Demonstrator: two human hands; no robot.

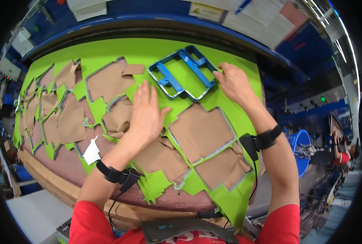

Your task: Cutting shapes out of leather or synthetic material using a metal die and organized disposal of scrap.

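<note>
My left hand (145, 114) lies flat, fingers stretched out, over a green sheet (148, 49) and brown cut pieces. To its upper right sits a blue cutting die (171, 77), a frame with crossbars and a notched outline, on the green sheet. My right hand (234, 83) is at the die's right edge, its fingers bent and slightly apart, the thumb tip at the rim; I see no grip around it. Just below the die is a large brown cut piece (201, 132). Another brown piece (108, 79) lies left of my left hand.
Cut openings and loose brown flaps cover the sheet's left side, with a reddish-brown board (116, 191) beneath. A white scrap (92, 151) lies by my left forearm. Blue machinery (144, 22) spans the back. On the right stand a blue bin (299, 148) and a distant person (343, 156).
</note>
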